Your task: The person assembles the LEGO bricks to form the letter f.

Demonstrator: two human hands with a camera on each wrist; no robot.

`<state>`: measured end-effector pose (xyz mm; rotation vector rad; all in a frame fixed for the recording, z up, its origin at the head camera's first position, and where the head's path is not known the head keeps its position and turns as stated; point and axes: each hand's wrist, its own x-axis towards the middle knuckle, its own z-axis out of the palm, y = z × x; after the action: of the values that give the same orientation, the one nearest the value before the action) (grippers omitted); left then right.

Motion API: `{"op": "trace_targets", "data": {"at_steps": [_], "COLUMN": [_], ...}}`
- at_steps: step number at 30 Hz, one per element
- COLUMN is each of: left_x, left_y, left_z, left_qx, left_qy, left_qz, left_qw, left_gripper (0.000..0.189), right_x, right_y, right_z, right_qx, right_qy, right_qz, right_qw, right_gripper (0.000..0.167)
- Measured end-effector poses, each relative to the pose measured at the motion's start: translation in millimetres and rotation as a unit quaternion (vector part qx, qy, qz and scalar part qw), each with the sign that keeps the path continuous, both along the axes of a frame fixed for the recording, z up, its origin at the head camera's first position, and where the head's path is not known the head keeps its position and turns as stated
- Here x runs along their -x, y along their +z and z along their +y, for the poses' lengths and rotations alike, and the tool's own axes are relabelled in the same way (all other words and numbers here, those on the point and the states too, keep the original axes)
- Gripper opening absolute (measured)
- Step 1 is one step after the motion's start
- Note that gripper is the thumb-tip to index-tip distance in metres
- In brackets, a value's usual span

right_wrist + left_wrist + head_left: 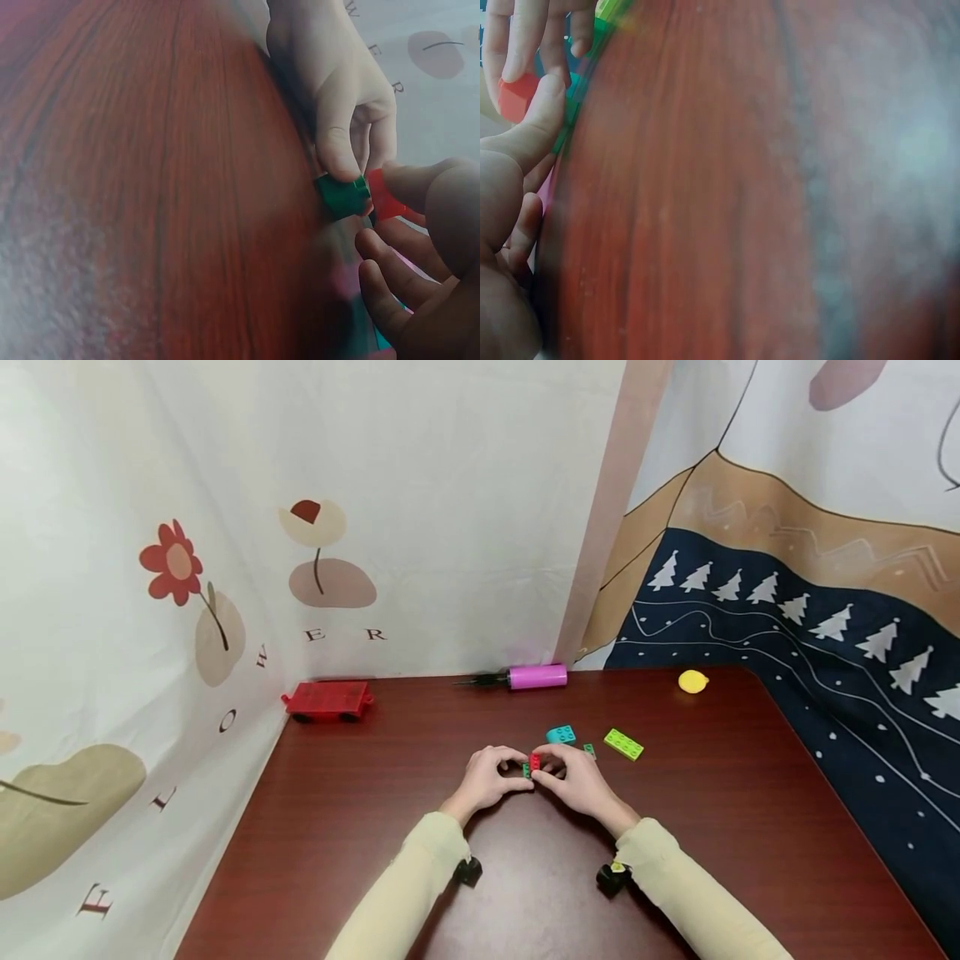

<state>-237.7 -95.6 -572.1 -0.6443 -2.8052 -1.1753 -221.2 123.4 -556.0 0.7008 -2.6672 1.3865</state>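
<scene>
In the head view my two hands meet over the middle of the table. My left hand (486, 778) pinches a dark green toy building brick (343, 196) between thumb and fingers. Facing it, my right hand (583, 783) holds a red building brick (385, 196) in a similar pinch. The right wrist view shows the green brick's studs right at the red brick's side. From the left wrist, the red brick (515, 99) appears between fingertips and thumb, while most of the green brick is hidden.
Beyond my right hand lie a teal brick (561, 735), a small green brick (589, 749) and a lime brick (624, 744). Along the back stand a red toy wagon (327, 702), a purple pump-like tube (537, 677) and a yellow lemon-shaped object (693, 682).
</scene>
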Motion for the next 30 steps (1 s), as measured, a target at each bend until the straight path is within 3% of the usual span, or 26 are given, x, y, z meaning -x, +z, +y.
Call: {"op": "trace_targets", "data": {"at_steps": [18,30], "left_x": [-0.3,-1.1], "left_y": [0.7,0.0], "left_z": [2.7,-0.1], "left_qx": [0.011,0.001], "left_qy": [0.026,0.013], "left_qz": [-0.025,-0.022], "left_qw": [0.9993,0.9997], "left_gripper": [0.045,0.046], "right_x": [0.6,2.3], "right_y": [3.6,2.2], "right_z": [-3.3,-4.0], "right_qx": [-0.014,-0.019], "right_qy": [0.036,0.042], "right_qz": [0.026,0.033], "right_qw": [0.9989,0.9984], "right_gripper": [0.034,0.034]}}
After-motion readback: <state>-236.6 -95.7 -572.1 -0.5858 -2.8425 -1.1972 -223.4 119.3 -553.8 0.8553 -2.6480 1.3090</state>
